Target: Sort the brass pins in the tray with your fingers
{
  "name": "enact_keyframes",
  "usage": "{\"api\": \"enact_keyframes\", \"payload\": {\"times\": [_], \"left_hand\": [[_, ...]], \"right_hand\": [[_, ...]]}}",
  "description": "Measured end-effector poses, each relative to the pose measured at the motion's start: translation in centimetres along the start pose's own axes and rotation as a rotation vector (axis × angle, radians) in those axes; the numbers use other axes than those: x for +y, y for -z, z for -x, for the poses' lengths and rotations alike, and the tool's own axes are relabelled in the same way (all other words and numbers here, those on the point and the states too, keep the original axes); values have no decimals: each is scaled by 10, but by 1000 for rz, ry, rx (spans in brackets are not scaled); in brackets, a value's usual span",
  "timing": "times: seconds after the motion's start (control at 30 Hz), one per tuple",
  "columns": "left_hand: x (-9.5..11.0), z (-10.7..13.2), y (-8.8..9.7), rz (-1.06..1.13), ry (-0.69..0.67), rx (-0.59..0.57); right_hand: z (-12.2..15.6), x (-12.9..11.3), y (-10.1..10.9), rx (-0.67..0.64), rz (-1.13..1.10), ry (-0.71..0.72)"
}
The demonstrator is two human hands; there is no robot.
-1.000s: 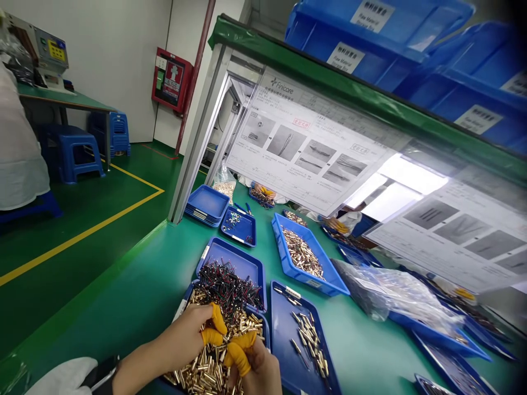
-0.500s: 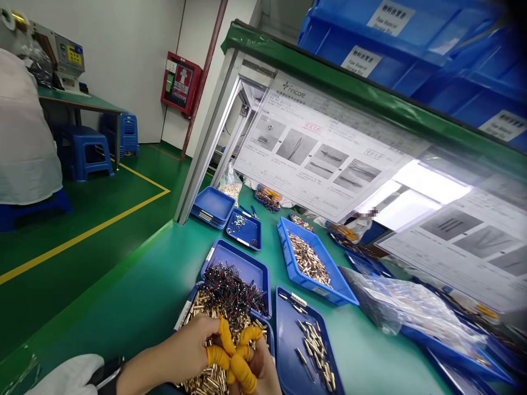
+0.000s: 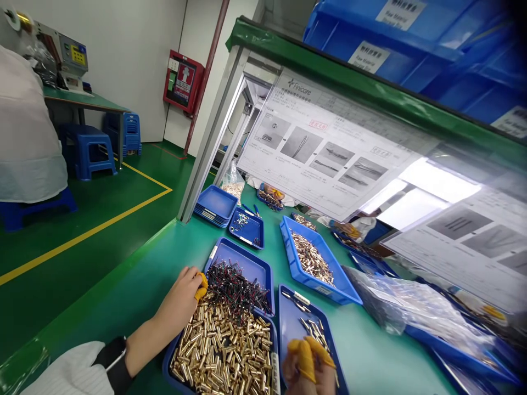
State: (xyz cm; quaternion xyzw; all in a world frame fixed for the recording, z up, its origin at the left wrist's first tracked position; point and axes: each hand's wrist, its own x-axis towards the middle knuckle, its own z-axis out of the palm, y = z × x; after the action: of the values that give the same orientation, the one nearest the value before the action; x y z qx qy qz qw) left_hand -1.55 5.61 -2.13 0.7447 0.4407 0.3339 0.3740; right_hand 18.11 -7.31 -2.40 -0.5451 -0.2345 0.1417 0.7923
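Here, in the head view, the left hand (image 3: 181, 300) lies at 7 o'clock on the green tabletop (image 3: 135, 296). Its fingers are curled, and its orange-capped fingertips (image 3: 201, 285) press against the 9 o'clock edge of the pile of wires (image 3: 241, 285). Whether it pinches a wire, I cannot tell. The wires, black and red, are heaped in a blue wire tray (image 3: 242, 255) and spill over its 6 o'clock rim onto the brass tubes (image 3: 224, 351). These fill the tube tray (image 3: 166, 366), which lies at 6 o'clock in the frame.

The right hand (image 3: 308, 365) shows at 5 o'clock, cut off by the bottom edge. Its capped fingers are bunched together and point up over the side tray (image 3: 290, 329). That tray lies just at 3 o'clock of the tube tray and holds a few loose brass pieces. Whether the hand has a piece between its fingers is hidden.

At 1 o'clock of the wire tray stands a deeper bin (image 3: 307, 277) of brass parts. A clear bag (image 3: 395, 307) lies at 3 o'clock, and printed sheets (image 3: 321, 148) hang above.
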Motion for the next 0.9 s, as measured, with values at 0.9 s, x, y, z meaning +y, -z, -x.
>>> {"api": "enact_keyframes", "payload": {"times": [0.9], "left_hand": [[39, 26, -19, 196, -1, -371]], "right_hand": [[44, 1, -35, -511, 358, -191]]}}
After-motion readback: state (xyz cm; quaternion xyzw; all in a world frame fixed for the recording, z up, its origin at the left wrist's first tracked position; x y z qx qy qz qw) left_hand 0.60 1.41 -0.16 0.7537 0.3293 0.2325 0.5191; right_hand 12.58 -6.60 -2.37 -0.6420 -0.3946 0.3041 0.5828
